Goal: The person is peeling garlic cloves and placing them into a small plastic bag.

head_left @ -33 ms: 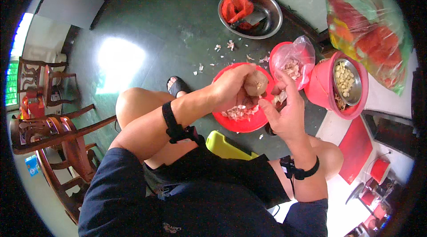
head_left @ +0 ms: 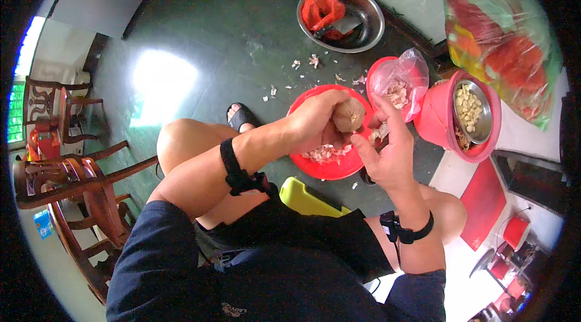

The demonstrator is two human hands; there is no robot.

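My left hand (head_left: 316,117) is curled around a round tan garlic bulb (head_left: 348,115), held over a red basin (head_left: 330,172). Pale, papery garlic skins (head_left: 327,152) lie in that basin. Just right of the bulb, my right hand (head_left: 393,156) has its thumb and fingertips close to it. A whitish piece of garlic (head_left: 379,133) with loose skin rests within the right fingers; its exact shape is partly hidden. At the right, a steel bowl (head_left: 483,125) of peeled garlic cloves (head_left: 467,107) sits on top of a red bucket (head_left: 433,113).
A bag-lined red bucket (head_left: 376,73) with skins stands behind my right hand. Farther back, a steel basin (head_left: 376,35) holds a red bag and a cleaver (head_left: 347,24). A yellow-green stool (head_left: 305,198) is between my legs. Wooden chairs (head_left: 97,195) stand at left; scraps dot the floor.
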